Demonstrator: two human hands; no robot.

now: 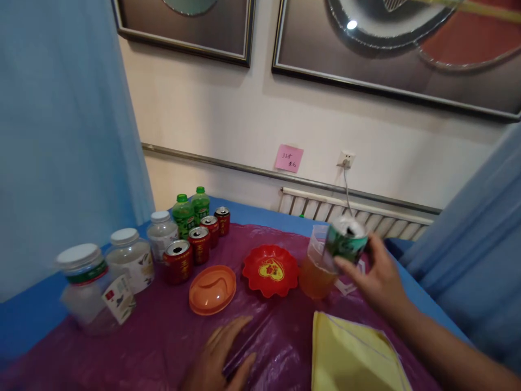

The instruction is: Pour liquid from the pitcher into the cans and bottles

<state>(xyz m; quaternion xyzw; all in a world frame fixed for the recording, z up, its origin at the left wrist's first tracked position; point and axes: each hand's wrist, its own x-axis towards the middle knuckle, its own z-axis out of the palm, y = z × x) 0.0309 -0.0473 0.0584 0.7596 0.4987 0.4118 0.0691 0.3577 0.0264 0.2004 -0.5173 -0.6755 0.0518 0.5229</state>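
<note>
My right hand [378, 271] grips a green drink can [345, 241], its opened top tilted toward me, above the table's right side. Just behind and left of the can stands a clear plastic jug [315, 274] with amber liquid in it; the can covers part of its rim. My left hand [220, 355] is low in the middle over the purple plastic sheet [163, 347], fingers spread and holding nothing. Nearest to it is an orange oval dish [212, 290]. A red scalloped plate [271, 270] with a yellow emblem lies between that dish and the jug.
At left stand several red cans [178, 263], two green-capped bottles [184, 214] and three white-lidded clear jars [130, 260]. A folded yellow cloth [354, 353] lies at front right. Behind the table are a radiator [321, 205] and a wall pipe [228, 165]; blue curtains [69, 136] hang either side.
</note>
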